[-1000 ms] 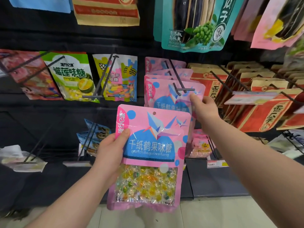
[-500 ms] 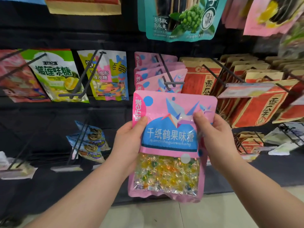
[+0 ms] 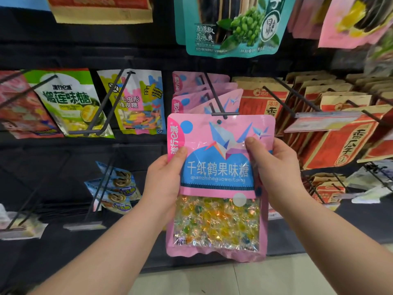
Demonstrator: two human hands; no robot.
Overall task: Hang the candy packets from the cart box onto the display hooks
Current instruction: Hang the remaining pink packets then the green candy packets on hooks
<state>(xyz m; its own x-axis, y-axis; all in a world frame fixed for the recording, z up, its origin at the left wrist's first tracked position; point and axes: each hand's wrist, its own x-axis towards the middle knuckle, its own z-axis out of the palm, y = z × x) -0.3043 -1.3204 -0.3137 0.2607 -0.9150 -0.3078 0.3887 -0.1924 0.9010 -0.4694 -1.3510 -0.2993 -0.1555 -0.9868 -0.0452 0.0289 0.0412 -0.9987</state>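
The top edge of the pink plastic candy packet with a clear window [image 3: 217, 145] is held just under the front crossbar of the black metal display hook [image 3: 215, 96], and its small round hole lies right below that tip. Behind the tip, more pink packets [image 3: 191, 103] are hung on the same hook. Right of the hook, red and brown paper packets [image 3: 340, 145] are crowded close; to the left of the hook a narrow dark gap is seen.

The packet is gripped at its left edge by the left hand [image 3: 163, 184] and at its right edge by the right hand [image 3: 276, 169], with the thumbs pressed on the front.

On the packet "千纸鹤果味糖" and "qianzhiheguoweitang" can be read. "香瓜子" is printed on the red packets.
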